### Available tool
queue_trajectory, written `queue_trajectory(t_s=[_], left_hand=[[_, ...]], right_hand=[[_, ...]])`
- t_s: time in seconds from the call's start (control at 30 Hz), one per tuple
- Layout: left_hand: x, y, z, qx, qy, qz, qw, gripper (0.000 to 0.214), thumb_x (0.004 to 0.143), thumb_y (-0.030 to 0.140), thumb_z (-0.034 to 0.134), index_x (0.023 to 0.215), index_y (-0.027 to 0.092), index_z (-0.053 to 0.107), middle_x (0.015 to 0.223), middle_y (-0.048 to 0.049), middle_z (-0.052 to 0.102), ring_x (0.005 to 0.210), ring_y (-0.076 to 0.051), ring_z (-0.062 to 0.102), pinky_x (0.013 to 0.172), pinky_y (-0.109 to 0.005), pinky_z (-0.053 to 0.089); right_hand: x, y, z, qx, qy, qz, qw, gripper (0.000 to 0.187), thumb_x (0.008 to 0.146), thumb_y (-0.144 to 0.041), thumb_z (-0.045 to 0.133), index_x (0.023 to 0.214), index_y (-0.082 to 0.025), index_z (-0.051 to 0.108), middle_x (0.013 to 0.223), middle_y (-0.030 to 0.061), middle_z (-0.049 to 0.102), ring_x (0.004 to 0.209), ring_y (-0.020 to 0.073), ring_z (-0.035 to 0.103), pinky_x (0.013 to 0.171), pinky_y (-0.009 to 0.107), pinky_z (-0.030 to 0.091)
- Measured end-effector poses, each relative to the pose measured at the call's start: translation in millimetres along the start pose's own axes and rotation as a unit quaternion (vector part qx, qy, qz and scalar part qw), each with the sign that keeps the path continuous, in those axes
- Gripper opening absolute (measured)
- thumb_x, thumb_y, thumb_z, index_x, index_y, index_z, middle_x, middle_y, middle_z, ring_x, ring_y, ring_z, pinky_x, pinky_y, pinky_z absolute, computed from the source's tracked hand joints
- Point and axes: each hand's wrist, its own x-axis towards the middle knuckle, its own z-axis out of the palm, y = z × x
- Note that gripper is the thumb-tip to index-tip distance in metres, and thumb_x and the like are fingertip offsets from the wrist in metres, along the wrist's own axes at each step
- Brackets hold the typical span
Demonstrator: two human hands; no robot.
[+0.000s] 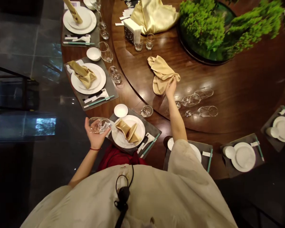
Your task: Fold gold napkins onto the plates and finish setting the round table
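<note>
My left hand (96, 136), with a dark red string on its wrist, holds a clear stemmed glass (99, 124) by its bowl at the table's near left side. My right hand (171, 88) reaches over the raised round board and grips the edge of a loose, crumpled gold cloth napkin (161, 74). Between my arms a folded gold napkin (128, 131) sits on a stacked white plate (117, 139). Beside that setting stand a small white bowl (121, 110) and a short glass (146, 111).
Several stemmed glasses lie on the board right of my right hand, among them a wine glass (207, 111). Farther back are a tissue box (132, 30), a large gold cloth (154, 15) and a green plant arrangement (201, 27). Place settings line the rim; a chair frame (25, 91) stands left.
</note>
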Motion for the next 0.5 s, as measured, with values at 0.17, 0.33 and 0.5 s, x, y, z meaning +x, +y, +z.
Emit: queue_trajectory(t_s=[0.17, 0.33, 0.5], left_hand=[[4, 9, 52.5, -0.057, -0.16, 0.083, 0.982, 0.127, 0.051, 0.041, 0.099, 0.155, 0.025, 0.028, 0.128, -0.0133, 0.061, 0.116, -0.029, 0.065, 0.106, -0.051, 0.052], [-49, 29, 128.2, -0.143, -0.371, 0.026, 0.917, 0.113, 0.062, 0.032, 0.094, 0.154, 0.025, 0.031, 0.13, -0.0136, 0.062, 0.12, -0.028, 0.064, 0.107, -0.046, 0.051], [-99, -11, 218.1, -0.151, -0.483, -0.124, 0.853, 0.115, 0.051, 0.018, 0.095, 0.149, 0.018, 0.036, 0.121, -0.0157, 0.066, 0.117, -0.03, 0.064, 0.104, -0.048, 0.051]], right_hand=[[-82, -11, 44, 0.028, 0.013, 0.025, 0.999, 0.059, 0.093, -0.02, 0.056, 0.15, -0.008, 0.047, 0.151, 0.0222, 0.049, 0.143, 0.0269, 0.047, 0.117, 0.041, 0.043], [-117, -18, 80, 0.081, 0.044, 0.049, 0.995, 0.056, 0.093, -0.012, 0.053, 0.149, -0.008, 0.049, 0.157, 0.0161, 0.042, 0.149, 0.023, 0.04, 0.122, 0.038, 0.039], [-101, -12, 88, 0.15, 0.076, 0.001, 0.986, 0.051, 0.095, -0.014, 0.055, 0.146, -0.015, 0.054, 0.155, 0.0105, 0.046, 0.147, 0.0187, 0.042, 0.123, 0.035, 0.039]])
